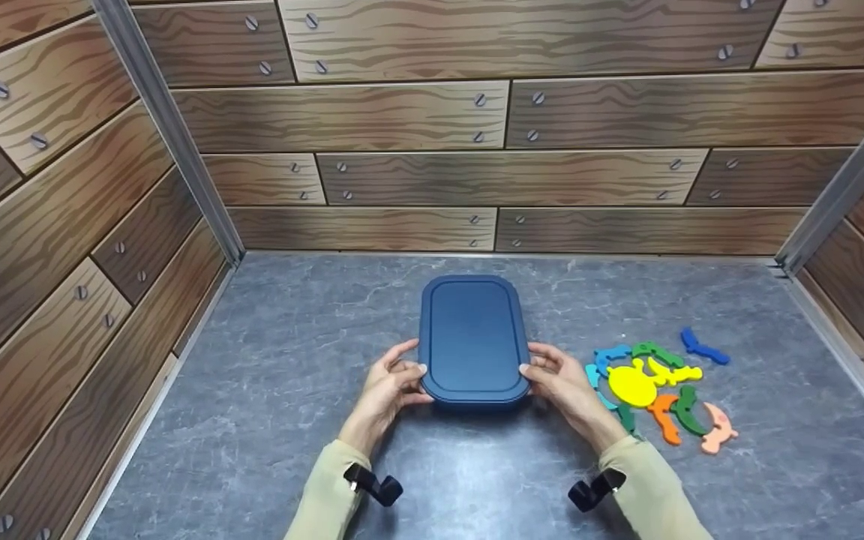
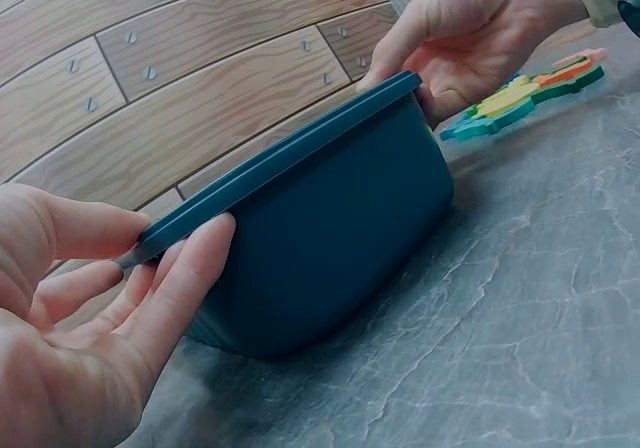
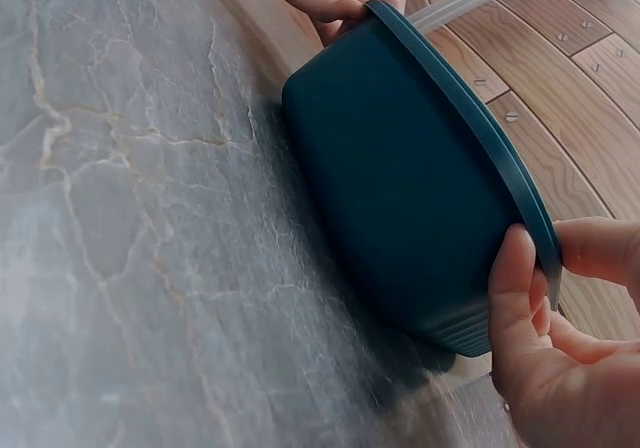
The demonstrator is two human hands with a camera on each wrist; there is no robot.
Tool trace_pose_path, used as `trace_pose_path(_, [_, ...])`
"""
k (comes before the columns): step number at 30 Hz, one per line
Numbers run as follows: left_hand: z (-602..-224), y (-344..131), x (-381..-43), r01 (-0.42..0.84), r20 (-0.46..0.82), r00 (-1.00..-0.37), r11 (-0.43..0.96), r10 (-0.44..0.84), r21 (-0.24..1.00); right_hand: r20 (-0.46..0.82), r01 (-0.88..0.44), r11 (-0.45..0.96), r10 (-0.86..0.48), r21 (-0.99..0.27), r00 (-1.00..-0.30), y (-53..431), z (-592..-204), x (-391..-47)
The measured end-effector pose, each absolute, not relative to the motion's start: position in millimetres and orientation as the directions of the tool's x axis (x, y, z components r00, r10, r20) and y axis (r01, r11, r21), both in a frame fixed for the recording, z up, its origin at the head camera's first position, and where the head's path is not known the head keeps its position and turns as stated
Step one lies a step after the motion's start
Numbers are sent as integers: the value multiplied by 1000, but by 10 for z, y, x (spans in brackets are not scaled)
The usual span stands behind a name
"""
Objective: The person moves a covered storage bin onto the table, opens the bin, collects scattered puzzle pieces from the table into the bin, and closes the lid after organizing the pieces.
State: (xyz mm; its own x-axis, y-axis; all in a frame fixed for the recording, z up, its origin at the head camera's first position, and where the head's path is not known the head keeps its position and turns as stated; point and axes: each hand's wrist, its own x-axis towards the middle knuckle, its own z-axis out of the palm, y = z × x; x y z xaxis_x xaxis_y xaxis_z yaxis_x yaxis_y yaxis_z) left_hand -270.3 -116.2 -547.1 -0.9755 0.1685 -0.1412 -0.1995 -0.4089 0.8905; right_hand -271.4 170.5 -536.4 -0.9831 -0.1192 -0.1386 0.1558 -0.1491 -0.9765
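A dark blue food container with rounded corners stands on the tabletop, its matching lid on top. My left hand grips the lid's left edge near the front corner, thumb on one side of the rim and fingers on the other. At the right edge my right hand pinches the rim the same way. Up close in the left wrist view, the container's wall slopes down to the table below the lid's overhanging rim. The right wrist view shows ridges low on the container's side. Its inside is hidden.
To the right of my right hand lie several flat, colourful animal-shaped pieces, among them a yellow round one, an orange one and a blue one. Wood-patterned panels wall in the grey marbled table at the back and sides.
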Motion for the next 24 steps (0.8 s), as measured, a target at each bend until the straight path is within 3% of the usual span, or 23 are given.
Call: trace_pose_path(24, [-5481,-1081,-2503,-207,-123,-965,-388,231,898,-145,158,-83,-137,-984,-980,1849,-5366,-2469])
